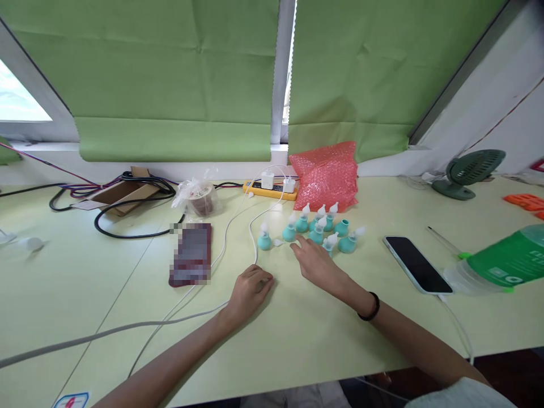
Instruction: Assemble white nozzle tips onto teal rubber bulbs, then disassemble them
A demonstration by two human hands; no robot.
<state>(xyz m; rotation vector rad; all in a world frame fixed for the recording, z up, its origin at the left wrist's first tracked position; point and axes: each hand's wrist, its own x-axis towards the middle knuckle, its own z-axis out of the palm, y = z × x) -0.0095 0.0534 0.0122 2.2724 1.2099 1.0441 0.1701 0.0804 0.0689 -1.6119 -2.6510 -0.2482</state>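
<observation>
Several small teal round-bellied bases (264,242) with whitish flame-shaped tops (306,209) stand in a loose group on the table. One teal base (341,228) at the back right of the group has no top. My right hand (317,262) reaches in at the group's front, its thumb and forefinger apart beside a base (289,232); its other fingers are partly hidden. A small whitish piece (277,242) lies left of those fingertips. My left hand (250,288) rests on the table with its fingers curled together; whatever they might hold is hidden.
Behind the group lie a red bubble-wrap pouch (327,178) and a yellow power strip (272,191). White cables cross near my left hand. A dark red phone (191,255) lies left; another phone (416,263), a screwdriver (446,241) and a green-labelled bottle (505,260) lie right.
</observation>
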